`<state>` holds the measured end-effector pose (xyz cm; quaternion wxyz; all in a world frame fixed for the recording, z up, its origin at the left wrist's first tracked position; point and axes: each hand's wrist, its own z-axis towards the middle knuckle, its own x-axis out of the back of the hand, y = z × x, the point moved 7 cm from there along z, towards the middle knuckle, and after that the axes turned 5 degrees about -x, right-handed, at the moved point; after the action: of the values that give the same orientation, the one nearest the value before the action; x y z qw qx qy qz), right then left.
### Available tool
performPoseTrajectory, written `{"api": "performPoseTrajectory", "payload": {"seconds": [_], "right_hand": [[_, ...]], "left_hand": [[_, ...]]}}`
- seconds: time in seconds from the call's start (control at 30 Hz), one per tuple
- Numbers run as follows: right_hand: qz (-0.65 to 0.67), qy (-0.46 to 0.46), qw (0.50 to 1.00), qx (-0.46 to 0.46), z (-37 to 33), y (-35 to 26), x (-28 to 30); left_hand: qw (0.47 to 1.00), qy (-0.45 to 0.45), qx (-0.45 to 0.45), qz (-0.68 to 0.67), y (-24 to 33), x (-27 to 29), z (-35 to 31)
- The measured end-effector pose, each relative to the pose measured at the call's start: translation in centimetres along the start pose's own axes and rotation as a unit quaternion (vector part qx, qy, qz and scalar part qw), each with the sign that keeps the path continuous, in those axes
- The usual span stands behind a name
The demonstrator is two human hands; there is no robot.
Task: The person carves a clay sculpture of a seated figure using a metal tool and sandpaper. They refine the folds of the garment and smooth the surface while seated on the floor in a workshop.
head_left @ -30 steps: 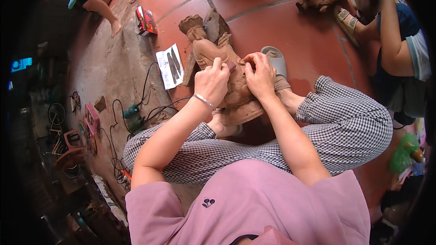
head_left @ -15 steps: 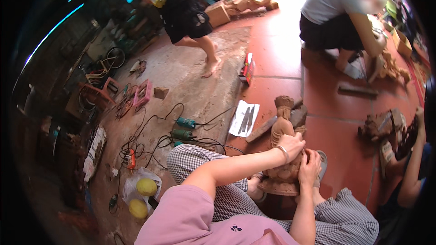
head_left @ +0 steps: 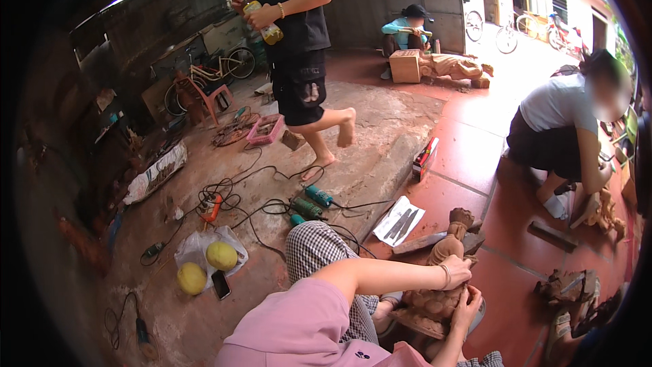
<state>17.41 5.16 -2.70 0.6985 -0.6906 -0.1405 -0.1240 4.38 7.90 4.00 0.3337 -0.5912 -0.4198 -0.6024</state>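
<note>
A brown carved figure statue (head_left: 446, 249) on a wide rounded base stands upright between my legs. My left hand (head_left: 458, 273), with a bracelet at its wrist, is closed against the statue's right side. Whatever its fingers pinch is too small and hidden to make out. Just below, my right hand (head_left: 466, 304) grips the statue's side near the base, fingers bent round it. Behind the statue lie dark wood blocks (head_left: 473, 240). Flat dark tools (head_left: 401, 224) rest on a white paper (head_left: 390, 212) on the floor, left of the statue.
Green power tools (head_left: 305, 208) with trailing black cords lie left of my knee. Yellow round fruits (head_left: 221, 255) sit on a plastic bag beside a phone (head_left: 221, 285). A person (head_left: 299, 47) walks by with a bottle. Another person (head_left: 560, 115) crouches at a carving on the right.
My view has turned left and up, so the statue appears lower and farther right. The walking person has taken a step. Both my hands stay at the statue.
</note>
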Motion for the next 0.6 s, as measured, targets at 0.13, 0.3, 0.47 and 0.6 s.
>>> {"api": "performPoseTrajectory", "payload": {"seconds": [0.13, 0.3, 0.47, 0.6], "right_hand": [[-0.008, 0.010, 1.000, 0.028, 0.5, 0.5, -0.3], [-0.007, 0.006, 1.000, 0.028, 0.6, 0.8, -0.3], [0.009, 0.010, 0.999, 0.037, 0.4, 1.6, -0.6], [-0.012, 0.005, 1.000, 0.025, 0.1, 1.2, -0.3]], "left_hand": [[0.998, -0.025, -0.024, -0.053, -1.3, 1.2, -2.2], [0.999, -0.039, -0.001, -0.027, -0.2, -0.1, 0.9], [0.989, -0.079, 0.015, -0.127, -1.7, 0.5, -2.3], [0.991, -0.105, 0.048, -0.062, -1.0, -1.2, 0.1]]}}
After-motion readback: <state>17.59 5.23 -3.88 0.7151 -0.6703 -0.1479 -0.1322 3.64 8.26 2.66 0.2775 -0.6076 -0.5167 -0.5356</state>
